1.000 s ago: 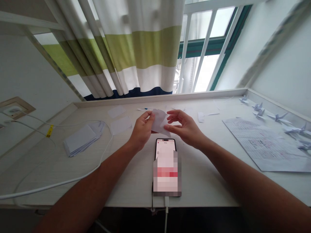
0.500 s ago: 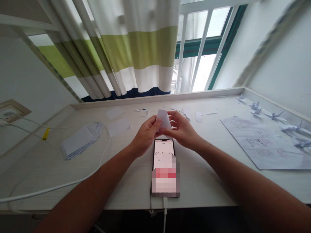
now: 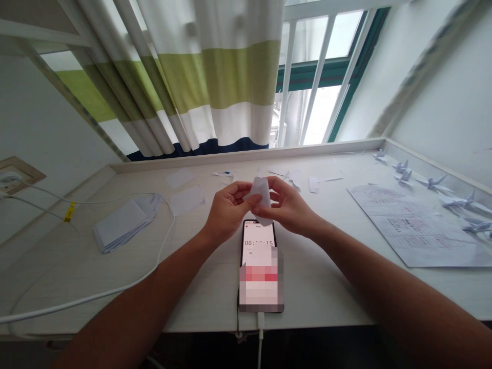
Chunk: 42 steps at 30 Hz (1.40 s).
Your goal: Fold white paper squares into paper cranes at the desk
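A small folded piece of white paper [image 3: 262, 190] is held up between both hands, just above the far end of a phone [image 3: 260, 256]. My left hand [image 3: 229, 207] pinches its left side, thumb pressed on the near face. My right hand [image 3: 289, 205] grips the right side, with its thumb low on the paper and its fingers behind. The fingers behind the sheet are partly hidden. Below, the phone lies flat with a timer on its lit screen, part of which is pixelated.
A stack of white paper [image 3: 122, 223] lies at left beside a white cable [image 3: 165, 241]. Paper scraps [image 3: 313, 184] lie toward the back. At right are a printed sheet [image 3: 415, 225] and several folded paper cranes [image 3: 432, 183] along the desk's raised edge.
The paper has tilted and come slightly lower, and a flap now sticks out to its left. My left hand has shifted a little left and my thumbs have moved on the paper.
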Motion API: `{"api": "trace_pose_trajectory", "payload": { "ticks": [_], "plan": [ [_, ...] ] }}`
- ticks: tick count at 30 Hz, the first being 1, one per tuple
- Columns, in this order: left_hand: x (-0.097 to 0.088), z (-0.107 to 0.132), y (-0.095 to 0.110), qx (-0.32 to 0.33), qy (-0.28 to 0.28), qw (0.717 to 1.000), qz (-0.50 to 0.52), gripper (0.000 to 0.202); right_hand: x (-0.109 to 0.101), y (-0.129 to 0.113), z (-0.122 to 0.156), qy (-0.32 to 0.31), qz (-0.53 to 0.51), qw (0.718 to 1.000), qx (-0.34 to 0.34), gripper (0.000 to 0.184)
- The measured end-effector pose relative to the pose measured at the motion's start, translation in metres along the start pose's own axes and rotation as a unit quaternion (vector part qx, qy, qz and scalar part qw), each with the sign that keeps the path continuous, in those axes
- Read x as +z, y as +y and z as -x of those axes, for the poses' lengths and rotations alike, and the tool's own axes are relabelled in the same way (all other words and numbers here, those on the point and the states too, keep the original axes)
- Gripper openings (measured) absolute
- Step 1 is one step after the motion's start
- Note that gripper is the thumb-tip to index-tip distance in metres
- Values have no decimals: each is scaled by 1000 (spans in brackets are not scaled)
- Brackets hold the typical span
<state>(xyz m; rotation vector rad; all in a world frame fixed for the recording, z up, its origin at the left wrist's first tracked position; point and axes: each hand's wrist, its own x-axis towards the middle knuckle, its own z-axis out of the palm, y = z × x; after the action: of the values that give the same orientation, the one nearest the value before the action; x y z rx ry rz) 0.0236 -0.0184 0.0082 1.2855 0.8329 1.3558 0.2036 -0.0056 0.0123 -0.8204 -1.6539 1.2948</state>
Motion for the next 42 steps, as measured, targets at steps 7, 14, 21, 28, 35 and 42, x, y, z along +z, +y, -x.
{"api": "trace_pose_trajectory", "payload": {
  "ticks": [7, 14, 21, 28, 35, 42],
  "plan": [
    [0, 1, 6, 0, -6, 1000, -13, 50, -4, -6, -1, 27, -5, 999, -22, 35],
    [2, 3, 9, -12, -1, 999, -35, 46, -3, -4, -1, 64, -6, 997, -38, 34],
    [-7, -2, 8, -36, -32, 992, -115, 41, -6, -3, -3, 84, -42, 995, -22, 35],
    [-6, -1, 5, -30, 3, 995, -94, 39, -7, 1, -3, 61, -20, 998, -12, 44],
    [-7, 1, 5, -33, 33, 994, -95, 45, -3, -6, 6, 22, 180, 979, -94, 66],
    [-3, 1, 8, -46, 11, 996, -73, 54, -13, -5, -2, 81, 68, 990, -92, 28]
  ]
}}
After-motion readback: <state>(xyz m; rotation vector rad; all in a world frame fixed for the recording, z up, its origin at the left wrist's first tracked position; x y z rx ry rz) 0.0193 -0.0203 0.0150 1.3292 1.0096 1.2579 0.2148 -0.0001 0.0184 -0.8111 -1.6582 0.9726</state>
